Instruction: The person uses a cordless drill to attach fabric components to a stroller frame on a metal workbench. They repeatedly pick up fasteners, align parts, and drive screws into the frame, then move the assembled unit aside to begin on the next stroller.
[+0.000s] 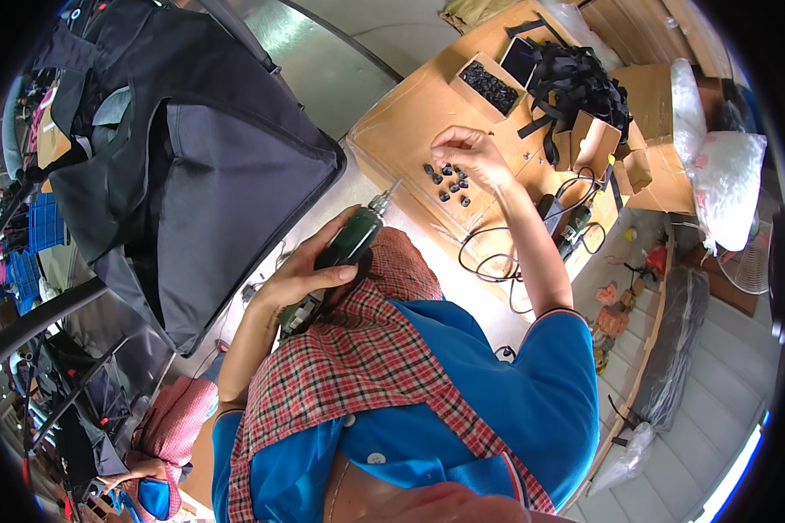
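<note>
My left hand (298, 277) is wrapped round a dark green electric screwdriver (354, 240), its bit tilted up and to the right toward the table's edge. Over the cardboard-covered table (392, 139) my right hand (473, 157) has thumb and fingers pinched together; whatever sits between them is too small to make out. Just below those fingers lie several small black plastic parts (453, 185) in a loose group. A large black fabric piece on a frame (235, 166) stands to the left of the screwdriver, apart from its tip.
An open box (488, 87) of small black pieces sits farther back on the table. Beside it are a heap of black straps (580, 83) and a small open carton (595, 139). A second green tool (576, 228) with a looped cable lies at right. Another person (161, 436) works at lower left.
</note>
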{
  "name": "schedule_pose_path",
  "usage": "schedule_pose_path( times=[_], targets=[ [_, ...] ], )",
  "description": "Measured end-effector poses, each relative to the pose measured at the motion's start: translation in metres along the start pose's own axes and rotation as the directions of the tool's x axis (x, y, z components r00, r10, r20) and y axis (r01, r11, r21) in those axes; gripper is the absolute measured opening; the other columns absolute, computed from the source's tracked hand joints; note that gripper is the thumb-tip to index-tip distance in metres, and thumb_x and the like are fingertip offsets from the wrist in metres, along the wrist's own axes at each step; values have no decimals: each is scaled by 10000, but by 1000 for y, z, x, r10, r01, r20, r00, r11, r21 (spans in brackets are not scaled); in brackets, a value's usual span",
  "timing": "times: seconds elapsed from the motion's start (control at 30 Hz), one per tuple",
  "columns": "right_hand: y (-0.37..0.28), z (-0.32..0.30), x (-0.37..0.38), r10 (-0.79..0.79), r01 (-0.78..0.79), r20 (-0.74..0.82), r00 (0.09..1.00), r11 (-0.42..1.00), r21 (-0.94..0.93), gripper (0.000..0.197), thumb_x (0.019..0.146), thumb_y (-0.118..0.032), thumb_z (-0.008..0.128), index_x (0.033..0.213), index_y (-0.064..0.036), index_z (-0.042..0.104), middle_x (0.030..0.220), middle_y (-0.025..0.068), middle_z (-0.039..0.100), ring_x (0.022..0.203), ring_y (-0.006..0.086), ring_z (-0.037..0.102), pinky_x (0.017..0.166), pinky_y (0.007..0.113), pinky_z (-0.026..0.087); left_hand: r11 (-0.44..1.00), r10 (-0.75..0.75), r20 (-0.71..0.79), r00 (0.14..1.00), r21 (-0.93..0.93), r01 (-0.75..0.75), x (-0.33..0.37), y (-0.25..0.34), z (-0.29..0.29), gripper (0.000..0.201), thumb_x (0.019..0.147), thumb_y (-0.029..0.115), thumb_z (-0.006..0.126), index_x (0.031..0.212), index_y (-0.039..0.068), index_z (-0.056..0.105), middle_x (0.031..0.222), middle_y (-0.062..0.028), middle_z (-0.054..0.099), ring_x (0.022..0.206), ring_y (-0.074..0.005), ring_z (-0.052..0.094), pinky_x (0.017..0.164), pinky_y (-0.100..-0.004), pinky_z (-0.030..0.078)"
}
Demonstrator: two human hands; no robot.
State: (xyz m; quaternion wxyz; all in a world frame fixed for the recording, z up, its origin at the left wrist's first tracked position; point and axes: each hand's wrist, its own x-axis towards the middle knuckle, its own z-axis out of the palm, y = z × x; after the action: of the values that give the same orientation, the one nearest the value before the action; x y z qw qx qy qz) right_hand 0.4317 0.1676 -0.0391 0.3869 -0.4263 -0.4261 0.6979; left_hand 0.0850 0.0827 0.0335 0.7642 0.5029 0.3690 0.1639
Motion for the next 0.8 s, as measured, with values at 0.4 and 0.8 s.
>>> schedule_pose_path(
  times=[0.4,0.8],
  targets=[
    [3,22,-9,13,-46,199,980,985,164,147,928,-126,691,997,5,693,856,79,716,759,143,664,727,292,555,1000,-17,-23,1000,-26,16,10,23,26,1050,722,319,806,1570,80,235,950,-71,621,794,-141,590,726,-261,476],
    [-10,19,-10,60,5,305,950,978,-207,166,932,-150,697,979,9,697,817,51,696,725,117,648,705,260,539,999,-3,9,1000,36,2,6,6,22,984,753,310,844,1544,70,310,1366,-130,562,1168,-226,574,1020,-310,407]
  ],
)
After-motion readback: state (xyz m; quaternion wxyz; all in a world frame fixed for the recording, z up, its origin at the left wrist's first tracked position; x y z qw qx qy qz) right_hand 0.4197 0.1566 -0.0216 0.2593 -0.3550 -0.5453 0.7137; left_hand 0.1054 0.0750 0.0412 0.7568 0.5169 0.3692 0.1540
